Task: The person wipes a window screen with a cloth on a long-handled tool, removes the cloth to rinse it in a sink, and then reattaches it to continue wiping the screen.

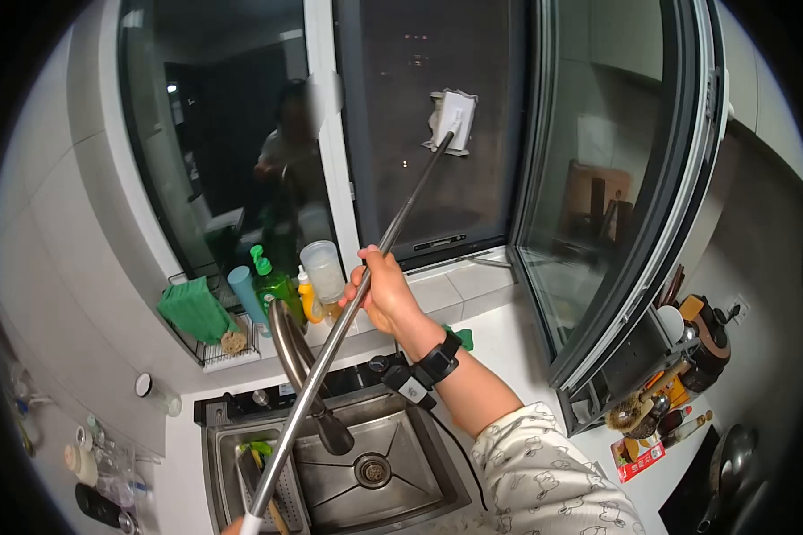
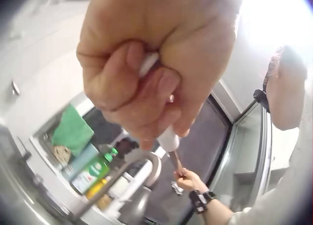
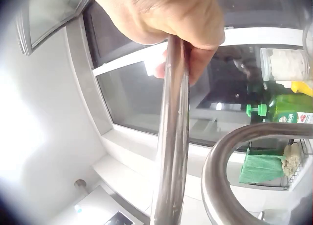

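A long metal pole (image 1: 317,379) runs from the bottom of the head view up to a flat white cloth-covered head (image 1: 455,120), which lies against the dark window pane (image 1: 419,53). The right hand (image 1: 385,290) grips the pole partway along; in the right wrist view that hand (image 3: 171,14) curls round the metal shaft (image 3: 172,137). At the pole's lower white end, the left hand (image 1: 234,526) shows only as a sliver in the head view. The left wrist view shows the left hand (image 2: 151,58) with fingers curled round the white handle (image 2: 168,139).
Below the pole are a curved faucet (image 1: 290,343) and a steel sink (image 1: 375,499). Bottles, including a green one (image 1: 275,287), and a rack with a green cloth (image 1: 196,310) line the sill. An opened window sash (image 1: 598,205) juts in at the right.
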Tool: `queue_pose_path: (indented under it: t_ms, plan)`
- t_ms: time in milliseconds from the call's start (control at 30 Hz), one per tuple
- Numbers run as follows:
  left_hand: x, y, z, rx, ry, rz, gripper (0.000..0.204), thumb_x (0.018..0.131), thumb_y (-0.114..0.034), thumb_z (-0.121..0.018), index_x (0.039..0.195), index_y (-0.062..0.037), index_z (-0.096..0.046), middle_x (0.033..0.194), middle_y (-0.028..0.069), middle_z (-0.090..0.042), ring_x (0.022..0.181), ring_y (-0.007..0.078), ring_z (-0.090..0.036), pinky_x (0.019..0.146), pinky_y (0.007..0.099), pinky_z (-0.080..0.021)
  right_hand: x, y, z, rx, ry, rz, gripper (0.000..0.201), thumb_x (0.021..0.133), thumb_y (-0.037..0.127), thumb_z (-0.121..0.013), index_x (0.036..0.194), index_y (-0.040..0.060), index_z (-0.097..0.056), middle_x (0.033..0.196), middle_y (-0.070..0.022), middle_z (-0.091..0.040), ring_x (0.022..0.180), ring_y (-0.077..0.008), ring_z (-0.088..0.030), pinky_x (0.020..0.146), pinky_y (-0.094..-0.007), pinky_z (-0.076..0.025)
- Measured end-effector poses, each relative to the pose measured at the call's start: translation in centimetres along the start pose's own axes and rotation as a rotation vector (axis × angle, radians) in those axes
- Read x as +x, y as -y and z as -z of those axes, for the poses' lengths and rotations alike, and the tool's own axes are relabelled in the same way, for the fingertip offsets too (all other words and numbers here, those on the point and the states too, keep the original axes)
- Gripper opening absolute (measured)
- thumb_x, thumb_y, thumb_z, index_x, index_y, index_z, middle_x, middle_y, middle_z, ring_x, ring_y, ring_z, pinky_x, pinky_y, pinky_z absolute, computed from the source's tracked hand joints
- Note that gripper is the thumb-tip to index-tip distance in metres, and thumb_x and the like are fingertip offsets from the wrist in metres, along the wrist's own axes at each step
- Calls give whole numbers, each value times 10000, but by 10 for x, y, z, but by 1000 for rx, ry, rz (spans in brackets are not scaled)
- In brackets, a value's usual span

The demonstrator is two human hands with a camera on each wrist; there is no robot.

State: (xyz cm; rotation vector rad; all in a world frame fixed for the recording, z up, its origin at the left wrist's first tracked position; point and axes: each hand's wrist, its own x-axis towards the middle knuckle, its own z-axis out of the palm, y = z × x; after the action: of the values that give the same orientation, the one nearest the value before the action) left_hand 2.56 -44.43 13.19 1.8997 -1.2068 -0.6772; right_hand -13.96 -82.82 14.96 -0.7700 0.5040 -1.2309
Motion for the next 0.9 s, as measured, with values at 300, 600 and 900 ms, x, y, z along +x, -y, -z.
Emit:
queue_pose_path:
  t_ms: [300, 600, 900]
  plan:
    - [35, -21, -70, 93, 169, -62, 281, 858, -174, -539, 1089, -15, -564, 919, 216, -613, 851, 376, -585, 728, 375, -457, 26, 36, 79, -90, -134, 174, 288, 919, 302, -371, 1018, 32, -378, 555, -35, -386, 395, -152, -403, 378, -338, -418]
    - [-16, 17, -15, 18, 42, 123, 318, 865, -74, -528, 1168, 22, -521, 1055, 113, -614, 960, 159, -555, 836, 278, -419, -12, -25, 17, 10, -21, -10, 274, 930, 316, -388, 1032, 62, -378, 594, -52, -426, 440, -188, -448, 425, -368, -446]
    - [27, -20, -79, 132, 264, 50, 291, 867, -126, -518, 1145, -44, -538, 1028, 188, -592, 951, 354, -564, 1006, 372, -286, 15, 20, 95, -52, -199, 142, 301, 943, 335, -352, 999, 44, -406, 557, -20, -384, 419, -140, -385, 407, -322, -387]
